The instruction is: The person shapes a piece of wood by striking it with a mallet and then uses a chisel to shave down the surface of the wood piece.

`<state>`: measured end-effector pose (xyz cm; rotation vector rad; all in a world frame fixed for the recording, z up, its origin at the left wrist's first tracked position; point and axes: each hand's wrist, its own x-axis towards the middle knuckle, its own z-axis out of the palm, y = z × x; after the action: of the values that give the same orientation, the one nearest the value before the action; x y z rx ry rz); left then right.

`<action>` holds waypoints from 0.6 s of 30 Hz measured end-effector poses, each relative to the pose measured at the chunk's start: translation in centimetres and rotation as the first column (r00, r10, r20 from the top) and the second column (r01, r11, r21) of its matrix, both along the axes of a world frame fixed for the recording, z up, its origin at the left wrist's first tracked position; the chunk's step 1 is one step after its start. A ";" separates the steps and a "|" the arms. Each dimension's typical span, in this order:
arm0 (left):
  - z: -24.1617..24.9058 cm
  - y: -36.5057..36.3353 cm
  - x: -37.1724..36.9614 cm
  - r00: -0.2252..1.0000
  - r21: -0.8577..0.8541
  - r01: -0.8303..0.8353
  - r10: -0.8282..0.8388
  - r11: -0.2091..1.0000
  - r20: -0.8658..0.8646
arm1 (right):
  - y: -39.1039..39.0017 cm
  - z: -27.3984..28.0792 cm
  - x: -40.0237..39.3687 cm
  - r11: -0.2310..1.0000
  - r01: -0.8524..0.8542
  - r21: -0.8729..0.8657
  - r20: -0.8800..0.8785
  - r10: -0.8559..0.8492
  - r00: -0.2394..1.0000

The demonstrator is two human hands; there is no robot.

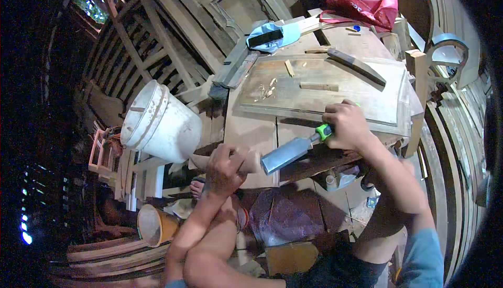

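My right hand [346, 125] is wrapped round the green and black handle of a wide chisel [285, 155]. Its broad steel blade points left and down, toward my left hand [226, 168]. That hand is closed on a pale piece of wood [253, 162], whose end shows just left of the blade's edge. The fingers hide most of the wood. Behind both hands a framed wooden panel [325, 111] lies on the workbench. On it rest a dark-handled knife-like blade [359, 68], a short wood strip [319, 87] and curled shavings [270, 90].
A white bucket [175, 131] stands tilted at the left, near my left hand. Below it is a yellow bucket [157, 226]. At the back lie a light blue cap [285, 34] and a red plastic bag [361, 0]. Stacked boards [450, 146] line the right side.
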<state>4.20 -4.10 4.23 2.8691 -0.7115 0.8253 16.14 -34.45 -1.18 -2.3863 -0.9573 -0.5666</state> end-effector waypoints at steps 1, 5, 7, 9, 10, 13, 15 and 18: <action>0.3 -0.1 -0.1 1.000 0.048 -0.007 0.007 0.999 -0.008 | 0.0 -0.1 0.1 1.000 -0.004 0.010 0.013 0.003 1.000; 0.4 -0.2 0.0 1.000 0.156 -0.008 0.010 0.988 -0.015 | -0.1 0.1 0.0 0.997 -0.002 -0.083 -0.022 0.000 1.000; 0.1 0.2 0.0 0.999 0.188 0.012 -0.004 0.982 -0.041 | -0.1 -0.5 0.5 0.966 0.003 -0.258 -0.093 -0.028 0.995; -0.1 0.3 0.0 0.998 0.219 0.033 -0.019 0.975 -0.068 | -0.1 -1.0 0.7 0.968 -0.006 -0.251 -0.070 -0.012 0.997; -0.1 0.2 -0.1 0.997 0.228 0.039 -0.024 0.973 -0.068 | -0.1 -1.1 0.7 0.969 -0.016 -0.245 -0.047 0.005 0.999; -0.2 0.2 0.0 0.996 0.234 0.067 -0.054 0.970 -0.064 | 0.1 -0.2 0.0 0.946 -0.011 -0.324 -0.153 -0.041 0.987; -0.4 0.2 0.0 0.995 0.230 0.088 -0.076 0.969 -0.062 | 0.2 0.7 -0.5 0.950 -0.036 -0.310 -0.167 -0.017 0.986; -0.4 0.2 0.0 0.991 0.235 0.121 -0.102 0.964 -0.091 | 0.2 0.5 -0.5 0.948 -0.058 -0.312 -0.186 -0.001 0.983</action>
<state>4.18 -3.86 3.82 3.0144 -1.0183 0.6491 15.68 -34.27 -0.71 -2.6439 -1.0635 -0.1837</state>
